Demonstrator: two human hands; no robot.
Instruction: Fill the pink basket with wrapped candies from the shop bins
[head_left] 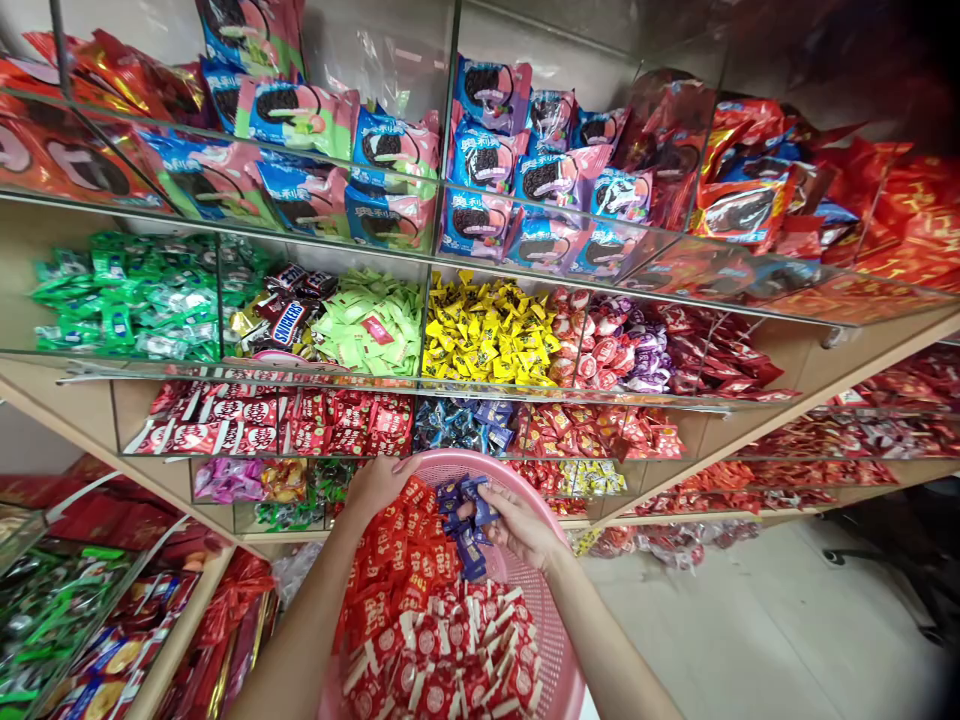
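A pink plastic basket (556, 640) with a perforated wall is held in front of the lower shelves. My left hand (379, 487) is closed on its rim at the far left side. Over the basket's right part, my right hand (517, 522) pinches dark blue wrapped candies (474, 508), and more of these lie just below the fingers. Red candies with gold lettering (397, 545) fill the basket's left side. Red candies with pale, stick-like ends (450, 650) are heaped nearest to me.
Glass-fronted shelves rise ahead, with Oreo packs (480, 155), yellow candies (491, 330), green candies (135, 300) and blue candies (457, 425) in compartments. A low display of packets (105, 650) stands at left. Tiled floor (712, 630) shows at lower right, near a dark chair base (862, 555).
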